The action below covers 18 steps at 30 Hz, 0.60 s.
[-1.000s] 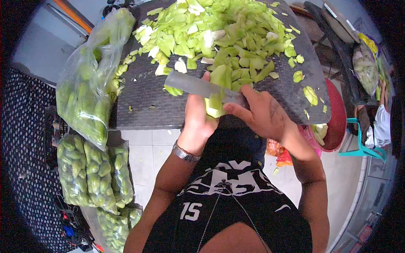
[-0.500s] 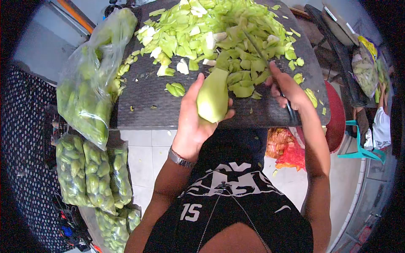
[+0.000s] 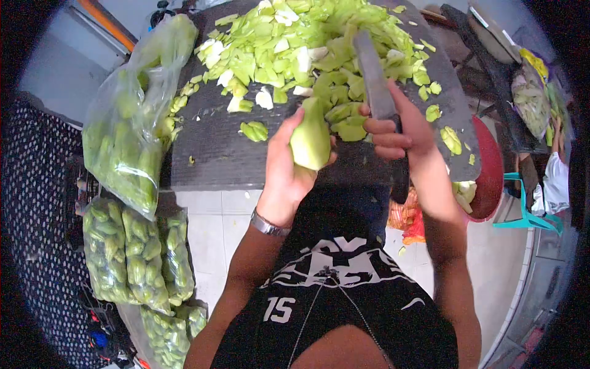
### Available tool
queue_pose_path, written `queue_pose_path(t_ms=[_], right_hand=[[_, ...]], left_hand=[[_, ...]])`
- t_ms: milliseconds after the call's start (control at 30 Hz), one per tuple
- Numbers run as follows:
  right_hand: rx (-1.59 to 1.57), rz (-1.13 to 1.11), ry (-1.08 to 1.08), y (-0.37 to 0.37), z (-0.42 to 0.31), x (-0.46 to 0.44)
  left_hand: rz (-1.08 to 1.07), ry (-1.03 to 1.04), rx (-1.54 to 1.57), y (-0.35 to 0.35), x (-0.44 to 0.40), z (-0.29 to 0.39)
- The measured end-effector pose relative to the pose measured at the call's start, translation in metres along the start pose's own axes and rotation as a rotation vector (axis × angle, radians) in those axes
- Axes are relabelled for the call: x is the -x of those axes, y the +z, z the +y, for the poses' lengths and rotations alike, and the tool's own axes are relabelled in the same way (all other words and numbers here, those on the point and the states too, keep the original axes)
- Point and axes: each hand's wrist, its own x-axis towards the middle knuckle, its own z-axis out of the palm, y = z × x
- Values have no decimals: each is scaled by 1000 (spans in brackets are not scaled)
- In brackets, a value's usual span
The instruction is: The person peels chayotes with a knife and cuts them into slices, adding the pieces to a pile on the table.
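Note:
A pale green peeled vegetable [image 3: 311, 136] rests in my left hand [image 3: 286, 163], whose fingers wrap round it over the near edge of the dark table [image 3: 215, 163]. My right hand [image 3: 405, 126] grips the black handle of a broad-bladed knife [image 3: 376, 77]. The blade points away from me, to the right of the vegetable and not touching it. Beyond both hands lies a large heap of green slices and peelings [image 3: 307, 46], with loose pieces scattered at its sides.
A clear bag of green vegetables [image 3: 126, 123] lies on the table's left side, with more filled bags [image 3: 144, 252] below. To the right are a red basin [image 3: 488, 172], a teal stool [image 3: 525, 212], an orange net bag [image 3: 402, 212] and part of another person [image 3: 556, 178].
The knife has come away from the vegetable to the right, and its blade now points forward with its flat side showing. My left hand has turned the vegetable slightly.

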Motion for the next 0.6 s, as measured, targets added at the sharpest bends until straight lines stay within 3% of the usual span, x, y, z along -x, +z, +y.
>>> queue_pose_path(t_ms=[33,133,167,233,300,333,367,433,600], right_hand=[[73,-149,-75,2,0,6],[206,-100,-170,22,13,15],[337,99,-206,35,23,20],[1214,165,-740,13,45,3],[1748,305,-865,8,62,6],[1832,407,-719,36,71,14],[1906,508,-565,51,76,19],[1902,486,-536,53,75,20],[1979,557,-567,43,65,17]], left_hand=[[4,-2,23,-1,0,-1],[6,-14,52,-6,3,-5],[-4,-20,42,-7,3,-5],[-104,-42,43,-11,-1,0],[42,122,139,0,-4,-12],[121,204,190,4,-4,-16],[65,164,189,4,-1,-15],[-52,85,182,5,2,-11],[-25,117,88,0,6,-17]])
